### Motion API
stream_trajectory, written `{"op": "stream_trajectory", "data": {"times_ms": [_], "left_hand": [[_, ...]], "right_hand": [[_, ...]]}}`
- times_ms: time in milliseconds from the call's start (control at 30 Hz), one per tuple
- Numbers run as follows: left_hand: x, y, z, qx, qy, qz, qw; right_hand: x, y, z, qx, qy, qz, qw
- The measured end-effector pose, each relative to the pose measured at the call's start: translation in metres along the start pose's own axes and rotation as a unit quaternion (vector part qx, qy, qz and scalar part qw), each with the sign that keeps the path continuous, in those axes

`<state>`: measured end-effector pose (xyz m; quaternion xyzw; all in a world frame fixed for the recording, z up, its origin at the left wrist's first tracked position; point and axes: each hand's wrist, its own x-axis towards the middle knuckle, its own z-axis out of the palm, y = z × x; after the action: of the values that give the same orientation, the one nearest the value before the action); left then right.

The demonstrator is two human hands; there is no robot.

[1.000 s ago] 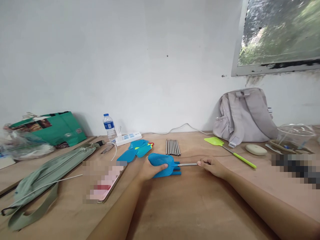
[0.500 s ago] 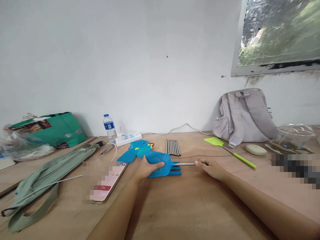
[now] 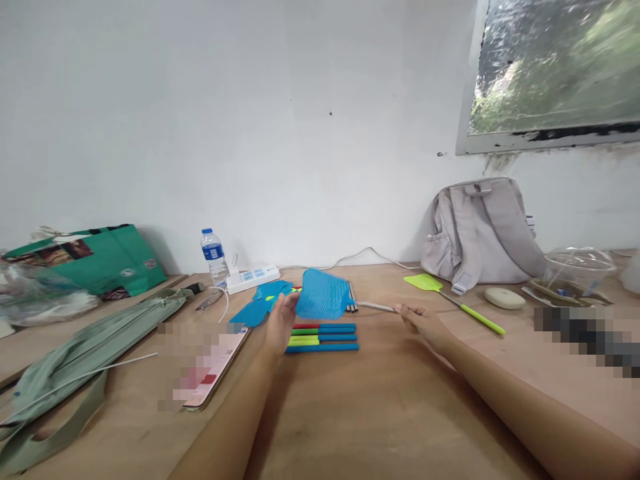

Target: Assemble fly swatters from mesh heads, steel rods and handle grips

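The right hand (image 3: 419, 323) pinches the metal rod (image 3: 377, 307) of a blue swatter (image 3: 324, 295) over the counter (image 3: 350, 413). The left hand (image 3: 280, 328) is beside its mesh; whether that grip is clasping, I cannot tell

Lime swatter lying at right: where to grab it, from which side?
Lime swatter: probably best held by the handle, mid-length, from above, closing across its length. The handle is a slim, straight bar with its free end toward the near right; the broad flat head lies beside the backpack, likely awkward. Right grip is nearest but holds a metal rod.
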<state>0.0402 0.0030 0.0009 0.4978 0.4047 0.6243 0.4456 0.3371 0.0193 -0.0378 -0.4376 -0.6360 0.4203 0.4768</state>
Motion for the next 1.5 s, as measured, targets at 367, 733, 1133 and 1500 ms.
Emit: {"op": "stream_trajectory", "data": {"times_ms": [367, 733, 1133, 1500], "left_hand": [[-0.026, 0.031, 0.016, 0.574, -0.324, 0.229, 0.716], [-0.018, 0.001, 0.015, 0.585, -0.342, 0.251, 0.691], [-0.023, -0.006, 0.023, 0.544, -0.292, 0.291, 0.731], [-0.028, -0.001, 0.029, 0.546, -0.297, 0.297, 0.725]], "right_hand": [[0.007, 0.006, -0.007, 0.229, 0.073, 0.001, 0.971], [0.000, 0.007, 0.015, 0.144, 0.030, -0.013, 0.989], [-0.012, -0.003, 0.026, 0.146, -0.089, -0.043, 0.984], [-0.014, -0.007, 0.029, 0.252, -0.089, -0.006, 0.964]]}}
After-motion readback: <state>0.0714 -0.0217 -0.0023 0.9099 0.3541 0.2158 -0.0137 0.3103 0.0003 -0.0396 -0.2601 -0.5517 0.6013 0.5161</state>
